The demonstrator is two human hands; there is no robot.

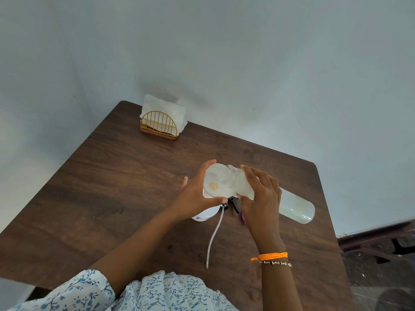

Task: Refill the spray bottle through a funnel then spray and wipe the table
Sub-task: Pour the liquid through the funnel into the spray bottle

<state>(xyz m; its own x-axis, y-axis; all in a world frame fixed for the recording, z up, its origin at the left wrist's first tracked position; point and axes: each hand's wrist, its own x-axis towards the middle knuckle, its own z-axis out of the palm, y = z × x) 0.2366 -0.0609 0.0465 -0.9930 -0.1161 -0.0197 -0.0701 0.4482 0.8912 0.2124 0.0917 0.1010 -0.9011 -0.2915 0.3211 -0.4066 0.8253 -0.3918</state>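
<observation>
My left hand (pixel 193 198) grips the rim of a wide translucent white funnel (pixel 213 184) that sits on a white spray bottle (pixel 203 216) standing on the table. My right hand (pixel 262 198) holds a long clear refill bottle (pixel 296 207) tilted on its side, with its open threaded mouth over the funnel's bowl. Whether liquid is flowing I cannot tell. The black spray head (pixel 232 202) lies on the table between my hands, its long white dip tube (pixel 213 239) trailing toward me.
The dark wooden table (pixel 112 176) stands in a corner of pale walls. A gold wire holder with white paper napkins (pixel 160 126) stands at the far left corner. Something small and pink (pixel 243 216) shows under my right hand. Dark floor lies to the right.
</observation>
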